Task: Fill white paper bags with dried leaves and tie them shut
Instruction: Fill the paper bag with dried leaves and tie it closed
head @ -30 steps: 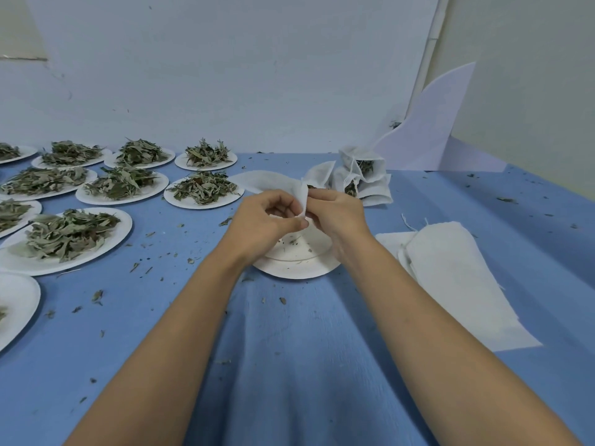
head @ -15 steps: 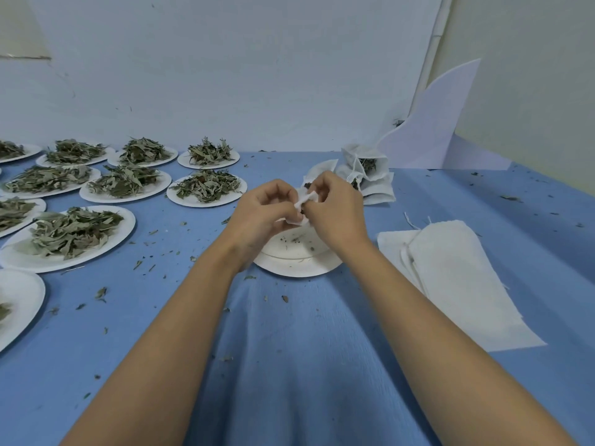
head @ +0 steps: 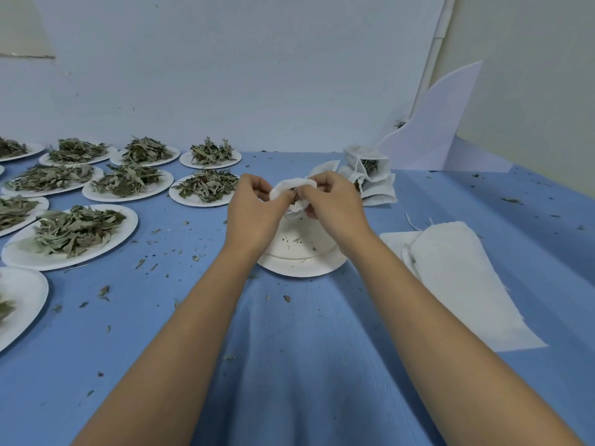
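**Leaf-bagging: looked like early days to me**

The blue surface point(head: 289, 365) was mostly taken up by plates of dried leaves point(head: 127, 231) on the left. A good many were heaped full, so I'd guess most of the job was left. A stack of flat empty bags point(head: 460, 278) lay on the right, well apart from the small pile of filled bags point(head: 375, 188) at the back, only a handful done. An emptied plate point(head: 299, 262) sat right under the hands. The left hand point(head: 254, 217) and right hand point(head: 336, 209) both pinched one small white bag point(head: 286, 186) between them, just above that plate. Leaves showed inside, but I couldn't tell if it was tied.
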A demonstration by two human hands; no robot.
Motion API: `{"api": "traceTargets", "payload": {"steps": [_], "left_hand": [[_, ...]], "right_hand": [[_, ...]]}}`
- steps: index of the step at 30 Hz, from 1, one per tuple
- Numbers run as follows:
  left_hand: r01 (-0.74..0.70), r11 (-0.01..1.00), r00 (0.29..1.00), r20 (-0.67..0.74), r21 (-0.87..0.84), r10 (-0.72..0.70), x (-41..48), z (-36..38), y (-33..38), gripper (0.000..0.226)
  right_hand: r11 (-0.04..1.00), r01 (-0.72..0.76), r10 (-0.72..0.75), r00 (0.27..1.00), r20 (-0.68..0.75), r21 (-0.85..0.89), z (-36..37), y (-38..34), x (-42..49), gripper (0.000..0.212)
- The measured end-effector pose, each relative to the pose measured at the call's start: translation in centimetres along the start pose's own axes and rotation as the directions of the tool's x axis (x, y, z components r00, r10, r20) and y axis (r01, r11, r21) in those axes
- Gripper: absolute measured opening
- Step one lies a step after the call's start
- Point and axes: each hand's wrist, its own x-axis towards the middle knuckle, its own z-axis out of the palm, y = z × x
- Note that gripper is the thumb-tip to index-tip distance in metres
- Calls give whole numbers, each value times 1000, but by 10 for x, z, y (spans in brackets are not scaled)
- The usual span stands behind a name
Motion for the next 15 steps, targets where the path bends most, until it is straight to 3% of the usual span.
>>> {"api": "traceTargets", "payload": {"steps": [5,9,12,15], "left_hand": [[-5,999,1000,0,39,5,-1,0,-2,27],[-32,992,994,-101,125,45,2,-2,-5,25],[-38,979,978,-195,203,78,3,-4,-8,28],[-24,992,988,-150,127,44,3,-3,-9,27]], "right_hand": [[999,40,-39,997,60,-22,3,-3,-5,12],[989,133,-125,985,118,-61,2,-5,-7,14],[976,175,-165,983,83,-133,4,-4,-8,14],[952,208,-203,978,44,-223,7,-3,-8,13]]}}
